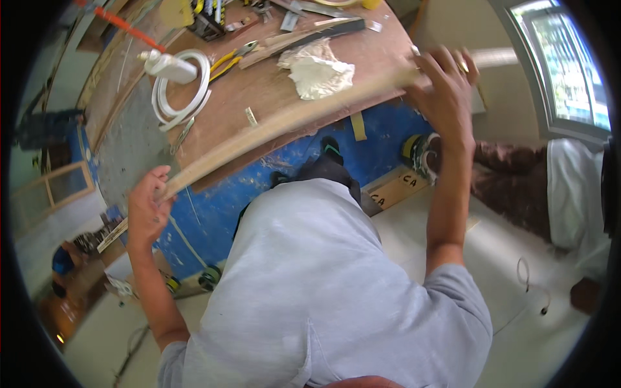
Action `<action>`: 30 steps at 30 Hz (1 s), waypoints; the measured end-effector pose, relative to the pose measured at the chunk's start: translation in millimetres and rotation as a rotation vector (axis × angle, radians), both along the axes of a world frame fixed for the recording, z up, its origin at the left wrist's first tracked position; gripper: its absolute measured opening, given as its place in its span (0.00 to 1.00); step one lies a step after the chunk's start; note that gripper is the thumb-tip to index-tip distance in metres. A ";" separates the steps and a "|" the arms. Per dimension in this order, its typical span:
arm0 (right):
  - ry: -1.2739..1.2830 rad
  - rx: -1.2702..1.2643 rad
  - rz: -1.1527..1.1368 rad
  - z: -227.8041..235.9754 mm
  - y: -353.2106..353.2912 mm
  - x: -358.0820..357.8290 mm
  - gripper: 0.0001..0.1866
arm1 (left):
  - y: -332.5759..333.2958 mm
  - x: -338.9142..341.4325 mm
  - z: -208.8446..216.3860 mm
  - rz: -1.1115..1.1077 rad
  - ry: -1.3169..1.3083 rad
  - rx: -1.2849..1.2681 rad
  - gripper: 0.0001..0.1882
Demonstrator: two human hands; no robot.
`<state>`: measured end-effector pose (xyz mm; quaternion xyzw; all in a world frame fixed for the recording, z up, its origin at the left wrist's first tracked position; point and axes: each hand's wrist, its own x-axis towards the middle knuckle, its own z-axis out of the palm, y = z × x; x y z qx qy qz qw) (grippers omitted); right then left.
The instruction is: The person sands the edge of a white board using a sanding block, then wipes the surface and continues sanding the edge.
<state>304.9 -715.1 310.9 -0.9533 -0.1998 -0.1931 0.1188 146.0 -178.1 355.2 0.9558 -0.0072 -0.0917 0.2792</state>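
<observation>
A long, thin wooden strip (278, 132) slants across in front of me above the workbench's near edge, higher at the right. My left hand (149, 199) has its fingers closed on the strip's left end. Toward its right end my right hand (446, 87) grips it between thumb and fingers, slightly smeared by motion. Just beyond the strip, a crumpled white cloth (317, 68) lies on the brown workbench top (265, 97). Yellow-handled pliers (226, 64) and a coil of white edging (157, 103) lie farther left, with a white squeeze bottle (169, 67) beside the coil.
A tool holder (206, 21) and several metal tools sit at the bench's far side, near a dark-edged wood piece (304, 40). Blue sheeting (213, 220) covers the floor below. Another person (524, 187) is close at the right, and a window (566, 64) stands beyond.
</observation>
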 end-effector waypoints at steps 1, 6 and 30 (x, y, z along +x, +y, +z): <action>0.103 -0.007 0.038 4.4 -8.3 -8.9 0.24 | -5.1 -12.1 0.1 -0.005 0.068 -0.049 0.21; 0.502 -0.116 0.025 21.1 -21.3 -46.3 0.23 | -36.9 -48.7 0.8 -0.328 0.204 0.181 0.39; 0.227 0.691 -0.206 -9.1 -62.2 -90.4 0.36 | -27.3 -60.3 -16.1 -0.372 0.185 0.197 0.36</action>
